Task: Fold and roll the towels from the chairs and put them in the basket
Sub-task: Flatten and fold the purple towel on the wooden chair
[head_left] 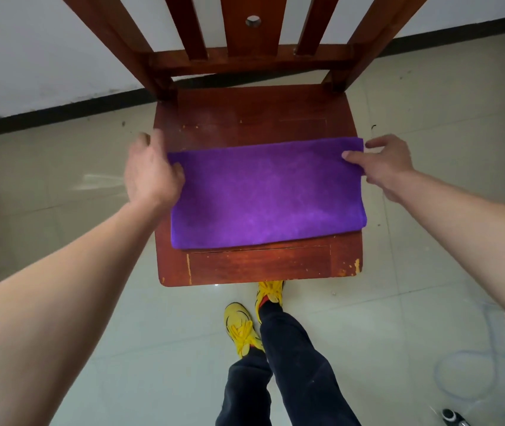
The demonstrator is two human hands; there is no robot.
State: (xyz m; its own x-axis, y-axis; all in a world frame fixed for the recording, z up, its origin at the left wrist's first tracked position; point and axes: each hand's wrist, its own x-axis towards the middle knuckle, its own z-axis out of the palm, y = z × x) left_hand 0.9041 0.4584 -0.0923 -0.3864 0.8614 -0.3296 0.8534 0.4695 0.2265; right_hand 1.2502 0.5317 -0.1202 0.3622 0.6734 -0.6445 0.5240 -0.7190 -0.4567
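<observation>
Towel is lying folded flat on chair seat. Left hand and right hand are pinching its far corners. Rolling and basketing are remaining; basket is not showing.

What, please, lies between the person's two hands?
The head view shows the folded purple towel filling the stretch from left hand to right hand, each pinching an end.

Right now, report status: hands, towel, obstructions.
Left hand grips purple towel at left edge, right hand pinches right edge. Towel folded flat on chair seat, not rolled. Nothing in the way; basket out of view.
</observation>
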